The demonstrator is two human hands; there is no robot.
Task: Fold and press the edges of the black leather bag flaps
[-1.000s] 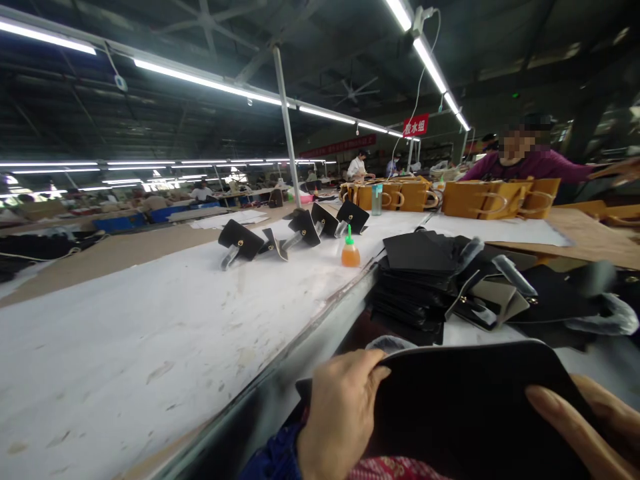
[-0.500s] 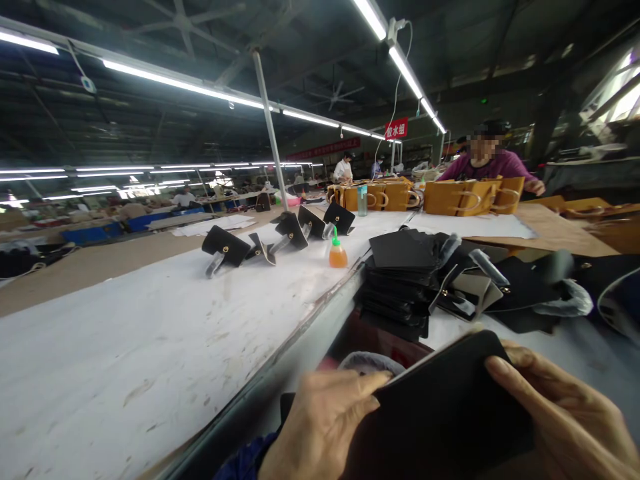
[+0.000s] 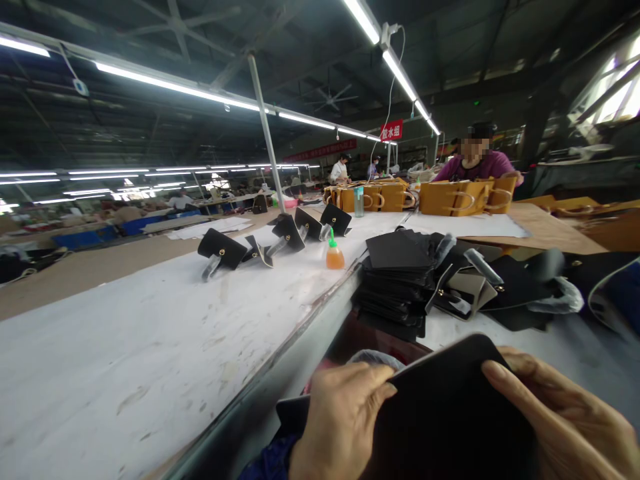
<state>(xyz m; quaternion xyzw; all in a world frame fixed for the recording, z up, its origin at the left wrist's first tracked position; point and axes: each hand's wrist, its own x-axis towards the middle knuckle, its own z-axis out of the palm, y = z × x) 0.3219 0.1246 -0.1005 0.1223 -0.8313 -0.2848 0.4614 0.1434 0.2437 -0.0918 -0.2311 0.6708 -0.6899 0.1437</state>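
Observation:
A black panel with a rounded corner and a pale edge (image 3: 450, 407) is held up at the bottom right of the head view. My left hand (image 3: 345, 413) pinches its left edge between thumb and fingers. On the right, my right hand (image 3: 565, 407) grips the rounded corner, thumb on the near face and fingers behind. Beyond the panel lies a stack of black pieces (image 3: 400, 287). Beside the stack are black flap pieces with gold fittings and plastic-wrapped parts (image 3: 520, 287).
An orange bottle with a green nozzle (image 3: 335, 255) stands on the white-covered table (image 3: 150, 353). Several black pieces with gold fittings (image 3: 223, 250) are behind it. Tan bags (image 3: 440, 198) line the far side, where a person in purple (image 3: 475, 163) works.
The view has shifted slightly. My left hand has moved a little right along the panel's edge, and the panel's pale edge shows less. My right hand keeps its hold.

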